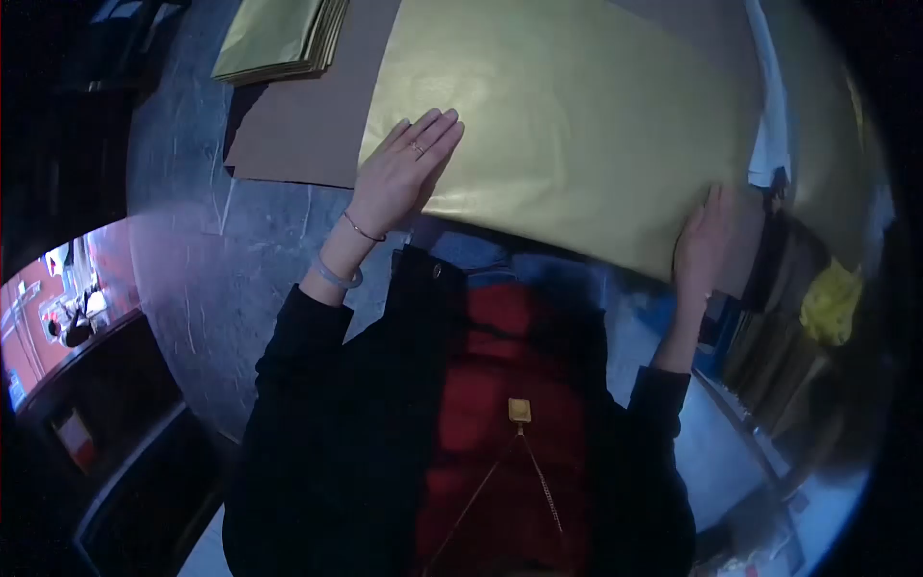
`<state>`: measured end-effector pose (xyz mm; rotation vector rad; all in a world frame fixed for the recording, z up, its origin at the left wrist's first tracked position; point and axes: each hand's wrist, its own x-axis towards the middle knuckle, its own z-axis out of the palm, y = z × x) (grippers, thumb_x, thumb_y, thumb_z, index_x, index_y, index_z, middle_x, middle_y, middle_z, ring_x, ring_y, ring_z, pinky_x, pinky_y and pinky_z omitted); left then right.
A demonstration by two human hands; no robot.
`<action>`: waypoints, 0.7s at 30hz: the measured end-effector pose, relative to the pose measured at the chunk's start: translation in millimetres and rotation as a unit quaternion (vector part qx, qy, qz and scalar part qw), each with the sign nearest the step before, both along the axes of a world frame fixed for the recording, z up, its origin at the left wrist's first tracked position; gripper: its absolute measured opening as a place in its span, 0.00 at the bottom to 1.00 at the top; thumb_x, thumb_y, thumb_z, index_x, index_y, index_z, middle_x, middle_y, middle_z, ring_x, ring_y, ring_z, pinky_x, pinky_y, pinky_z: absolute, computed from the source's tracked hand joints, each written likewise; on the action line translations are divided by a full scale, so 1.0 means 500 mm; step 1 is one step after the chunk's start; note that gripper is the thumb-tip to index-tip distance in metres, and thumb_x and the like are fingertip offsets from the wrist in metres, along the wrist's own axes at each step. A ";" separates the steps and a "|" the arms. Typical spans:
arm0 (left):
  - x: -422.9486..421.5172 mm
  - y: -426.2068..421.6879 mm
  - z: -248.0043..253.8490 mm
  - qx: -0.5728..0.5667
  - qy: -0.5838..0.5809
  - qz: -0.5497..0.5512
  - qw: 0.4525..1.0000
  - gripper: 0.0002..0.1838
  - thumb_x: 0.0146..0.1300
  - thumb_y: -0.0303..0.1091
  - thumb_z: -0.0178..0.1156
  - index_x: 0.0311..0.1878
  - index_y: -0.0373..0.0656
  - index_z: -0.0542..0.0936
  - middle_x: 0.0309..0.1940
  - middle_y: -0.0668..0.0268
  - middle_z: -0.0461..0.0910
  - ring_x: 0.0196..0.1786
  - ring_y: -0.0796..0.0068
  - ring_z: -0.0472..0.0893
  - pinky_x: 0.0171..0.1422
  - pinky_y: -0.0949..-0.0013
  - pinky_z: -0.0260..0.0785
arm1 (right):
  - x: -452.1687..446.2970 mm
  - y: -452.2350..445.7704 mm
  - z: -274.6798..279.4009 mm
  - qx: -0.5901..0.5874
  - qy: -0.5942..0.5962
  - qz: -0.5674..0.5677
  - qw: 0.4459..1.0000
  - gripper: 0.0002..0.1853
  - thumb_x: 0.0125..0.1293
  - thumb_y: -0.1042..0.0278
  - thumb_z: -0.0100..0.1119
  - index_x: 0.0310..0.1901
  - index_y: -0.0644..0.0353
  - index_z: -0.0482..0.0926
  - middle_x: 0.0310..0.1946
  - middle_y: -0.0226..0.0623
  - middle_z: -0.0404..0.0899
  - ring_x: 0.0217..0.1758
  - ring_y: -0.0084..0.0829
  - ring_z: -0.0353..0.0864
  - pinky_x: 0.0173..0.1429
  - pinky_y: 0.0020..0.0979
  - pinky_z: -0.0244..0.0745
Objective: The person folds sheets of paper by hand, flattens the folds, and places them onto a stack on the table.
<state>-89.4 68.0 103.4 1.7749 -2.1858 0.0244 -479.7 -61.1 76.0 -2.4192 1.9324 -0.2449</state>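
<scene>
A large sheet of gold paper [567, 106] lies over brown cardboard [298, 135] in front of me. My left hand [404, 168] rests at the sheet's left near corner, fingers stretched out and nothing held in them. A ring, a thin bracelet and a pale bangle [335, 274] are on that hand and wrist. At the right near corner, my right hand [704, 240] lies along the paper's edge with its fingers extended; they are somewhat blurred. Whether other sheets lie under the top one I cannot tell.
A stack of folded gold paper [269, 38] sits at the upper left. Right of the sheet are a whitish strip [769, 125] and a crumpled yellow thing [832, 303]. Dark furniture [115, 413] stands at lower left, with a bright opening behind it.
</scene>
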 end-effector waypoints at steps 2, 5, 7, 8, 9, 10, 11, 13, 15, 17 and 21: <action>-0.013 -0.011 -0.020 -0.004 0.136 -0.039 0.990 0.18 0.60 0.28 0.59 0.55 0.43 0.77 0.58 0.62 0.75 0.62 0.60 0.73 0.64 0.58 0.67 | 0.000 0.003 -0.007 -0.033 -0.026 0.016 0.999 0.25 0.74 0.61 0.34 0.70 0.54 0.55 0.72 0.38 0.53 0.75 0.39 0.51 0.74 0.51 0.46; -0.031 -0.005 -0.009 0.030 0.125 -0.045 0.991 0.19 0.61 0.31 0.59 0.57 0.42 0.76 0.60 0.60 0.73 0.64 0.58 0.71 0.65 0.57 0.66 | 0.005 0.012 -0.004 -0.030 -0.023 -0.005 0.999 0.25 0.74 0.62 0.34 0.71 0.53 0.55 0.72 0.38 0.52 0.76 0.38 0.50 0.75 0.50 0.46; -0.037 0.010 0.030 0.138 0.068 -0.085 0.984 0.32 0.59 0.45 0.61 0.66 0.45 0.67 0.69 0.60 0.62 0.71 0.56 0.60 0.70 0.51 0.56 | 0.009 0.016 -0.002 -0.036 0.013 -0.006 0.999 0.25 0.74 0.62 0.34 0.71 0.54 0.55 0.73 0.37 0.51 0.76 0.36 0.49 0.75 0.47 0.45; -0.042 0.017 0.039 0.169 0.043 -0.105 0.979 0.37 0.58 0.49 0.62 0.68 0.46 0.64 0.71 0.61 0.57 0.73 0.56 0.55 0.72 0.49 0.53 | 0.010 0.017 -0.003 -0.046 0.016 -0.014 0.999 0.25 0.74 0.62 0.34 0.71 0.54 0.55 0.73 0.37 0.51 0.76 0.36 0.49 0.75 0.47 0.45; -0.041 0.022 0.038 0.190 0.031 -0.121 0.974 0.39 0.57 0.53 0.61 0.70 0.52 0.62 0.73 0.64 0.54 0.74 0.54 0.52 0.72 0.45 0.49 | 0.010 0.017 -0.003 -0.032 0.019 -0.016 0.999 0.25 0.74 0.62 0.35 0.71 0.54 0.55 0.73 0.37 0.52 0.76 0.37 0.49 0.75 0.46 0.46; -0.046 0.027 0.039 0.188 -0.005 -0.126 0.974 0.37 0.57 0.51 0.61 0.69 0.54 0.63 0.73 0.65 0.54 0.74 0.53 0.52 0.71 0.44 0.50 | 0.010 0.018 -0.003 -0.019 0.021 -0.018 0.999 0.24 0.74 0.62 0.35 0.70 0.54 0.55 0.73 0.36 0.52 0.76 0.37 0.50 0.75 0.46 0.46; -0.050 0.027 0.038 0.187 -0.040 -0.131 0.973 0.35 0.57 0.49 0.61 0.69 0.57 0.64 0.73 0.66 0.55 0.74 0.52 0.52 0.70 0.42 0.51 | 0.012 0.017 0.002 -0.010 -0.001 -0.022 1.000 0.24 0.74 0.63 0.35 0.70 0.54 0.56 0.72 0.36 0.54 0.76 0.37 0.50 0.75 0.45 0.47; -0.050 0.033 0.002 0.140 -0.073 -0.136 0.978 0.32 0.58 0.40 0.58 0.68 0.59 0.65 0.72 0.67 0.56 0.73 0.52 0.53 0.69 0.41 0.53 | 0.014 0.016 0.003 -0.008 -0.003 -0.031 0.999 0.24 0.74 0.63 0.36 0.70 0.53 0.56 0.72 0.36 0.54 0.76 0.37 0.50 0.75 0.46 0.47; -0.054 0.040 -0.010 0.091 -0.133 -0.116 0.980 0.31 0.57 0.32 0.55 0.67 0.58 0.66 0.71 0.69 0.58 0.73 0.54 0.54 0.68 0.41 0.55 | 0.013 0.018 0.000 -0.016 -0.034 -0.026 0.999 0.25 0.73 0.64 0.37 0.70 0.54 0.56 0.71 0.37 0.55 0.75 0.39 0.52 0.75 0.48 0.47; -0.064 0.042 -0.013 0.082 -0.116 -0.109 0.984 0.31 0.58 0.29 0.52 0.68 0.59 0.66 0.71 0.70 0.57 0.74 0.54 0.54 0.69 0.41 0.52 | 0.019 0.020 0.005 -0.021 -0.032 -0.031 0.999 0.25 0.72 0.64 0.37 0.70 0.54 0.56 0.71 0.37 0.55 0.75 0.39 0.52 0.75 0.48 0.46; -0.068 0.052 -0.023 0.098 -0.125 -0.094 0.983 0.34 0.58 0.27 0.51 0.70 0.58 0.62 0.73 0.71 0.54 0.75 0.54 0.51 0.72 0.41 0.45 | 0.009 0.016 0.001 -0.014 -0.008 -0.026 1.000 0.26 0.72 0.64 0.39 0.70 0.55 0.56 0.71 0.39 0.56 0.74 0.40 0.55 0.74 0.49 0.47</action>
